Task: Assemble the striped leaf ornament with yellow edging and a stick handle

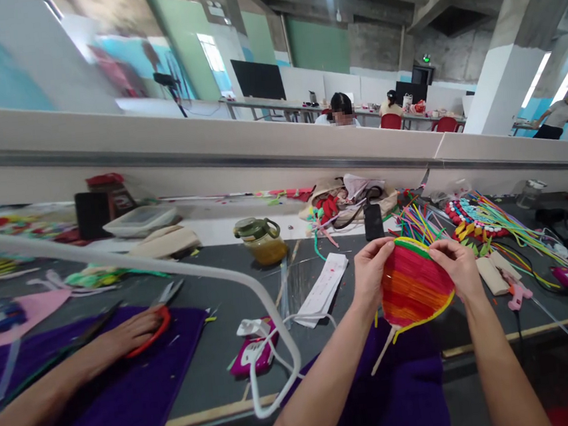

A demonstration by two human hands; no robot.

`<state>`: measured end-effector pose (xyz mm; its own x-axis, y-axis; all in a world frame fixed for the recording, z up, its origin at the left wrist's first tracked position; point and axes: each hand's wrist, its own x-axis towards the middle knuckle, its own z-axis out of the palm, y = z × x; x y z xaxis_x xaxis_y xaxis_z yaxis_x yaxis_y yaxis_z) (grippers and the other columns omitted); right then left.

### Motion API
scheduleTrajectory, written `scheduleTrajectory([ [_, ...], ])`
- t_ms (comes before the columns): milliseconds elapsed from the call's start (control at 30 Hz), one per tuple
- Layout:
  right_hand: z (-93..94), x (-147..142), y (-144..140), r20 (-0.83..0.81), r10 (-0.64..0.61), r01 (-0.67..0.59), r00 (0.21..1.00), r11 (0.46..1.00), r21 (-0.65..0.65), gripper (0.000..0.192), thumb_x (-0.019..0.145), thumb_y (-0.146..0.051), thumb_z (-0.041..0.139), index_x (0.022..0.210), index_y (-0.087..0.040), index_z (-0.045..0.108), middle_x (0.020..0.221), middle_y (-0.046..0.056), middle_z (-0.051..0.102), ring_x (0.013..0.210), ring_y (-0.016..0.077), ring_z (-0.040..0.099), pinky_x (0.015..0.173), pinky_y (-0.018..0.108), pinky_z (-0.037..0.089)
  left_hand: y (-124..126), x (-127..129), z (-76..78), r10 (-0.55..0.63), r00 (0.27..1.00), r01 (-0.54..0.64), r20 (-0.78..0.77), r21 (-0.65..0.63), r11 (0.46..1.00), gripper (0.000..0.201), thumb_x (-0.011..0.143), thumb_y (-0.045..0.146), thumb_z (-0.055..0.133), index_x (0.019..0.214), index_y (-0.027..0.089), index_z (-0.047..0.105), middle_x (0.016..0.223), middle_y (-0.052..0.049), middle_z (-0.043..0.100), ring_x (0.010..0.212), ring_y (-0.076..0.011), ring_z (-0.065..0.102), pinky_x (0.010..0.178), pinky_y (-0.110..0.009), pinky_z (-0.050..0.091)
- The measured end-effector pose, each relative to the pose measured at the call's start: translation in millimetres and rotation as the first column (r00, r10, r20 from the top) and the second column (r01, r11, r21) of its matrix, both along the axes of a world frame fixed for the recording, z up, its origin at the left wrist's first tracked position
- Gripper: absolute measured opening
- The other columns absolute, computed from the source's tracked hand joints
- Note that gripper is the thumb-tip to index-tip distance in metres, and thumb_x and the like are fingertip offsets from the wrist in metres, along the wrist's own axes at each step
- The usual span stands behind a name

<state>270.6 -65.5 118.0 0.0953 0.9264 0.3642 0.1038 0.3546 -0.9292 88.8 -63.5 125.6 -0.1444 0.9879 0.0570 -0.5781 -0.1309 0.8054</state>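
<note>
I hold a small woven fan (412, 285) with red, orange and green bands and a yellow rim above the dark table. My left hand (369, 273) grips its left upper edge. On the right upper edge my right hand (458, 264) pinches the rim. A thin wooden stick handle (384, 354) points down-left from the fan. Purple cloth (401, 389) lies under the fan near the table's front edge.
A co-worker's hand (129, 333) at the left rests on red-handled scissors (159, 315) over purple felt (115, 396). A magenta glue gun (255, 353) with white cable, a paper strip (323, 288), a green-lidded jar (261, 240), a phone (372, 221) and colourful straws (485, 220) lie around.
</note>
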Motion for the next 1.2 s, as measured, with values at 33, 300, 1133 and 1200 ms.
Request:
scheduleTrajectory([
  [33,0.1,-0.1,-1.0,0.008,-0.003,0.003,1.000,1.000,0.004,0.013,0.075,-0.032,0.073,0.080,-0.020,0.072,0.074,0.000,0.070,0.068,0.0158,0.061,0.066,0.027,0.048,-0.1,0.5,0.2,-0.006,1.000,0.006,-0.011,0.001,1.000,0.021,0.060,0.030,0.085,0.075,0.017,0.076,0.069,-0.001,0.073,0.059,-0.0121,0.061,0.061,-0.023,0.046],
  [300,4.2,-3.7,-11.2,0.090,-0.029,0.026,0.996,0.999,0.031,0.013,0.077,-0.032,0.070,0.080,-0.019,0.071,0.077,0.001,0.070,0.071,0.0170,0.062,0.069,0.028,0.048,1.3,0.7,2.1,-0.055,0.996,0.065,0.071,-0.140,0.988,0.025,0.052,0.026,0.088,0.070,0.015,0.074,0.062,0.000,0.071,0.053,-0.0109,0.060,0.056,-0.022,0.045],
  [1133,-4.1,0.6,-13.4,0.035,0.023,-0.021,0.999,0.998,-0.060,0.013,0.076,-0.032,0.070,0.077,-0.019,0.071,0.071,0.000,0.066,0.062,0.0138,0.055,0.060,0.025,0.042,7.8,-35.3,8.3,-0.181,0.885,0.172,-0.430,-0.059,0.983,0.018,0.058,0.030,0.081,0.065,0.016,0.073,0.062,-0.001,0.068,0.058,-0.0129,0.055,0.059,-0.024,0.041],
  [1200,-5.2,0.2,-14.4,0.042,0.030,-0.027,0.999,0.998,-0.065,0.013,0.076,-0.032,0.070,0.077,-0.019,0.071,0.069,0.000,0.066,0.060,0.0133,0.054,0.058,0.024,0.041,10.1,-40.1,12.4,-0.190,0.815,0.204,-0.547,-0.036,0.978,0.018,0.060,0.031,0.079,0.068,0.016,0.074,0.064,-0.002,0.069,0.060,-0.0147,0.056,0.060,-0.025,0.042],
])
